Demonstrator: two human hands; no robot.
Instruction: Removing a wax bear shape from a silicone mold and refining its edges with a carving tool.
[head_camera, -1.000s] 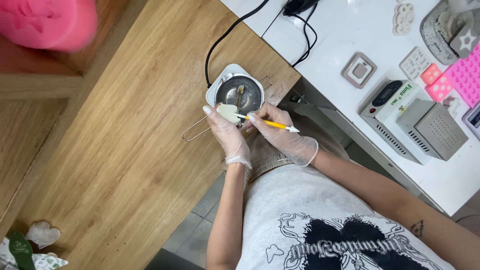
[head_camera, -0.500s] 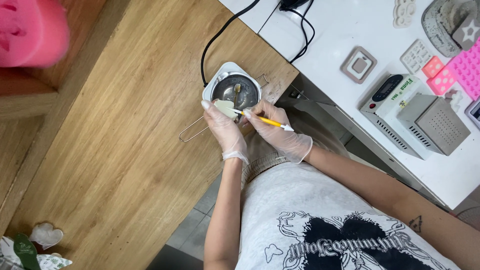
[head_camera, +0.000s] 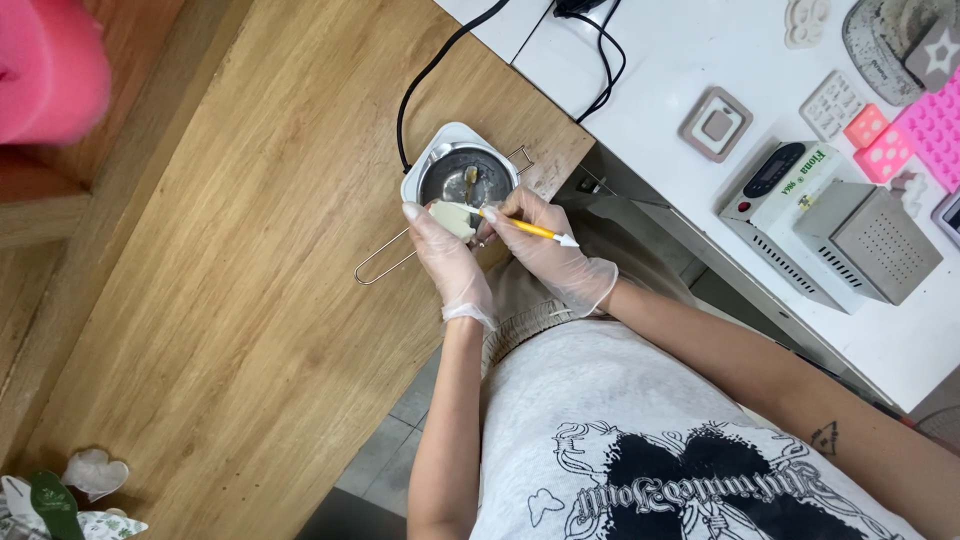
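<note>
A wooden table (head_camera: 250, 300) carries a small white heater base (head_camera: 440, 150) with a dark metal pot (head_camera: 468, 178) on it and a black cord (head_camera: 440, 65), while the adjoining white table (head_camera: 680, 60) bears a grey square mould (head_camera: 716, 124), pink moulds (head_camera: 915, 130) and a perforated metal box (head_camera: 880, 245).

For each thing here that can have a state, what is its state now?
Small round metal pot: uncovered, on its white base, a little residue inside.
Pale cream lump: held in gloved left hand.
Yellow stick tool: gripped by gloved right hand, tip against the lump.
Black cable: attached to the base.
</note>
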